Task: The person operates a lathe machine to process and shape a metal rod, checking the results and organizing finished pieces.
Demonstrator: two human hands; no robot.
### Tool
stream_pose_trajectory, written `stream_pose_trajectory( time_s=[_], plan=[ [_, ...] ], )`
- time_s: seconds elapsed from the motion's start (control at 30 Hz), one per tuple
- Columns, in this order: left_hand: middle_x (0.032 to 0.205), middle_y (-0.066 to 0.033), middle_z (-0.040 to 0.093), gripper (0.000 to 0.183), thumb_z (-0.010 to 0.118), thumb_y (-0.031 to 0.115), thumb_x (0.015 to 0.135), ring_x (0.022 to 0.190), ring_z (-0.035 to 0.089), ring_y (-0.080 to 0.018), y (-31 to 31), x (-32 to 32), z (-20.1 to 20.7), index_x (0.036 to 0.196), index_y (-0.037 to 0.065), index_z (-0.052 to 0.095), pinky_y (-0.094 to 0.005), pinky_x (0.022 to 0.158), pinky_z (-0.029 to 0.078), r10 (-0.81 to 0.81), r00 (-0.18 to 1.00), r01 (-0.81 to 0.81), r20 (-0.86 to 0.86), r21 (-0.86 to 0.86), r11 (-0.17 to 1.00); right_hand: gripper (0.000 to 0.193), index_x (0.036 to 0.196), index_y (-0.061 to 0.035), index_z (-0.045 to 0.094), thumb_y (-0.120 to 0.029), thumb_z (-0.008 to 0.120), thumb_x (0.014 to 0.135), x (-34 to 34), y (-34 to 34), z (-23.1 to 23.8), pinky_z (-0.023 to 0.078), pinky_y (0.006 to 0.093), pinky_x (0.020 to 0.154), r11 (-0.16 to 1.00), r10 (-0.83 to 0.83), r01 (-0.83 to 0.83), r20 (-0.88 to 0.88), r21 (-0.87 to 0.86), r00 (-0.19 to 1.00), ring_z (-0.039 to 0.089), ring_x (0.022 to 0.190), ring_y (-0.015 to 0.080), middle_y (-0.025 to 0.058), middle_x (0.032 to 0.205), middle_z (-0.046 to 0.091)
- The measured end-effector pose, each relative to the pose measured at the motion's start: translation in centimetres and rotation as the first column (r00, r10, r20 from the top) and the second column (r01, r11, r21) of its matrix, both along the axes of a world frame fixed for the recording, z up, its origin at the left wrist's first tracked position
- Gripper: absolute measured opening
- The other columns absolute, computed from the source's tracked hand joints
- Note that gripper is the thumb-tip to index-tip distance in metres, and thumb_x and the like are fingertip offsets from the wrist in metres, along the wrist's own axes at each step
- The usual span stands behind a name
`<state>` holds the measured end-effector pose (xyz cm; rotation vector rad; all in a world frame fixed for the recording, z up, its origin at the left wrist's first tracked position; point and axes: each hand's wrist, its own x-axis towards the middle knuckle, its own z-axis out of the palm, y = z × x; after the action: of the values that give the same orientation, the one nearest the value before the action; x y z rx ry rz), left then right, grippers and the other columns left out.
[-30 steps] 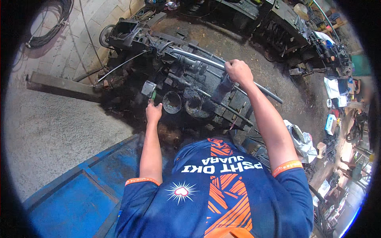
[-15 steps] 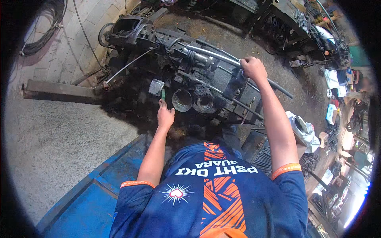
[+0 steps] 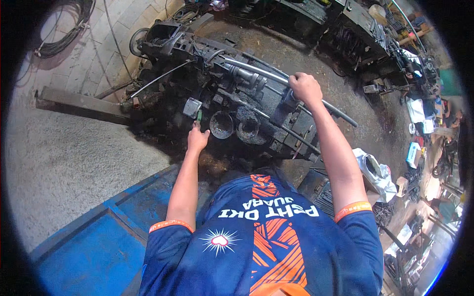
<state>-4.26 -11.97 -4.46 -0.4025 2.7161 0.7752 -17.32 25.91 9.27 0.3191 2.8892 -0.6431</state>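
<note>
My left hand (image 3: 198, 138) is at the near side of a dark, greasy machine (image 3: 232, 91). Its fingers close on the lower end of a small green lever (image 3: 199, 115), just below a pale grey box (image 3: 192, 107). Across the machine, my right hand (image 3: 306, 88) wraps round a long, shiny metal bar (image 3: 256, 70), which slants down to the right and comes out beyond my fist. Right of the green lever sit two round pans, a left pan (image 3: 220, 125) and a right pan (image 3: 248, 129), with grey bits in and around them.
A concrete block or beam (image 3: 81, 104) lies at left, with a thin rod (image 3: 160, 80) near its end. A blue metal surface (image 3: 89, 246) is at lower left. White bags (image 3: 377, 177) stand at right. A dark bench (image 3: 358, 27) with metal pieces runs along the back.
The view has shifted slightly. Both hands stay at the same places on the machine, the left at the green lever and the right round the metal bar.
</note>
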Motion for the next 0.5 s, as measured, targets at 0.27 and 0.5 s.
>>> stream_pose_trajectory(
  time_s=[0.27, 0.5],
  plan=[
    [0.132, -0.0269, 0.05, 0.072, 0.071, 0.028, 0.077, 0.116, 0.054, -0.0412, -0.3, -0.2, -0.1, 0.134, -0.007, 0.043, -0.0423, 0.098, 0.044, 0.031, 0.999, -0.03, 0.031, -0.023, 0.999, 0.041, 0.097, -0.0062, 0.071, -0.036, 0.049, 0.082, 0.0, 0.3, 0.4, 0.05, 0.0458, 0.087, 0.995, 0.067, -0.067, 0.01, -0.073, 0.998, 0.065, 0.097, 0.0376, 0.0211, 0.1, 0.068],
    [0.137, -0.0261, 0.046, 0.075, 0.071, 0.029, 0.078, 0.123, 0.05, -0.0383, 0.6, -0.5, 0.3, 0.138, -0.004, 0.04, -0.0397, 0.102, 0.041, 0.077, 0.992, -0.074, 0.099, -0.035, 0.997, 0.041, 0.093, -0.0052, 0.072, -0.035, 0.047, 0.081, -0.1, 0.4, 0.2, 0.05, 0.046, 0.087, 0.995, 0.075, -0.078, -0.042, -0.065, 0.996, 0.065, 0.096, 0.0386, 0.0222, 0.098, 0.068]
  ],
)
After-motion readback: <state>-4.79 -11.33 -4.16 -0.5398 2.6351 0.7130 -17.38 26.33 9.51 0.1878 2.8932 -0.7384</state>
